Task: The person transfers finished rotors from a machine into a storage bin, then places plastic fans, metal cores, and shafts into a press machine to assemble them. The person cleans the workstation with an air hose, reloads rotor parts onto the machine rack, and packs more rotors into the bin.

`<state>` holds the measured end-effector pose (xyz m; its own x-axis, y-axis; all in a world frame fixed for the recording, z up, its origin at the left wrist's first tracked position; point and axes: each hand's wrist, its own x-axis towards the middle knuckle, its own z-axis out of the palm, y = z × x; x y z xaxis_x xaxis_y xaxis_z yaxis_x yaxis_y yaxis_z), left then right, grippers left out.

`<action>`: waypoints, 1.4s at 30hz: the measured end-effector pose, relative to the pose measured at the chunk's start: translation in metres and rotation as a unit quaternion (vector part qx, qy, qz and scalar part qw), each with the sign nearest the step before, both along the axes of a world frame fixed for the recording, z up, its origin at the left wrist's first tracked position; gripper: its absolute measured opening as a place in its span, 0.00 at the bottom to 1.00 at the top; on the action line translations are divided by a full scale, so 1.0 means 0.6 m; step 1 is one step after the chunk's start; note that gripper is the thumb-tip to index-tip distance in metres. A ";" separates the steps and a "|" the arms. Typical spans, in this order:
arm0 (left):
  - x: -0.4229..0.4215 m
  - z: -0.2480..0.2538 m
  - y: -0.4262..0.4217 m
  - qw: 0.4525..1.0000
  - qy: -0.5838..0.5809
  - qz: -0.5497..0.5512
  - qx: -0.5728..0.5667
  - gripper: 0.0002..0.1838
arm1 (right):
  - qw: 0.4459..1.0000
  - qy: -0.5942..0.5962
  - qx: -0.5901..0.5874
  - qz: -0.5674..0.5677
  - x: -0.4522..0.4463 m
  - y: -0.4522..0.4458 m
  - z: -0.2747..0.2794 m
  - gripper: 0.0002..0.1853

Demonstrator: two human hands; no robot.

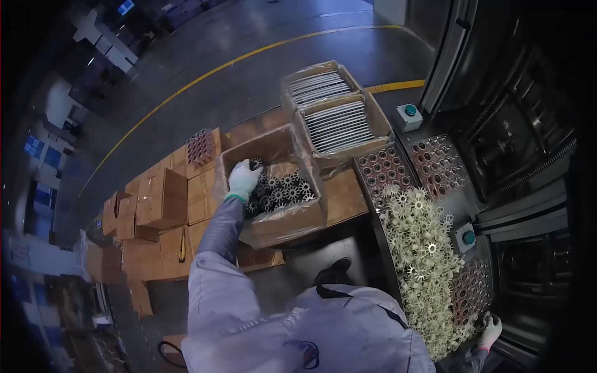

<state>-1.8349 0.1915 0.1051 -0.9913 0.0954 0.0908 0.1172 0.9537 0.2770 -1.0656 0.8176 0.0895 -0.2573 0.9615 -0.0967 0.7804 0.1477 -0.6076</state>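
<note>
My left hand (244,179), in a white glove with a green cuff, reaches into an open cardboard box lined with clear plastic (280,231). Its fingers are closed at the edge of a dark toothed metal core (256,163). Several similar dark cores (286,189) lie loosely piled in the same box. At the lower right, my right hand (490,331), also gloved, is closed at the fingertips around something small that I cannot make out. Beside it are a tray of copper-coloured round parts (471,292) and a long heap of cream toothed pieces (423,261).
Two boxes of stacked metal strips (339,127) stand behind the core box. More copper-coloured parts (435,165) sit near the machine on the right. Green-button control boxes (410,112) stand along it. Cardboard boxes (163,198) and a yellow-handled tool (182,247) are at left.
</note>
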 end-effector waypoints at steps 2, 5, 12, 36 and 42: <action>-0.069 -0.036 0.010 0.992 -0.012 0.035 -0.117 0.28 | 0.993 0.100 -0.042 -0.040 -0.007 -0.022 0.005 0.11; -0.063 -0.042 0.059 0.982 -0.037 0.023 -0.183 0.26 | 0.989 0.127 0.001 -0.069 -0.060 -0.081 0.051 0.10; -0.040 -0.061 0.080 0.968 0.005 -0.063 -0.243 0.22 | 0.955 0.200 0.129 -0.177 -0.189 -0.127 0.143 0.14; 0.510 0.280 0.624 0.658 -0.228 -0.622 0.358 0.36 | 0.901 -0.430 0.047 0.019 -0.129 -0.038 0.069 0.10; 0.725 0.311 0.945 0.644 -0.042 -0.696 0.314 0.27 | 0.960 -0.191 0.206 0.003 -0.075 -0.094 0.069 0.11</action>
<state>-1.3999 0.7586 0.2919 0.0115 0.8676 0.4972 0.6969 -0.3635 0.6182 -1.1104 0.7613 0.1308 -0.2842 0.9371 0.2025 0.9329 0.3190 -0.1672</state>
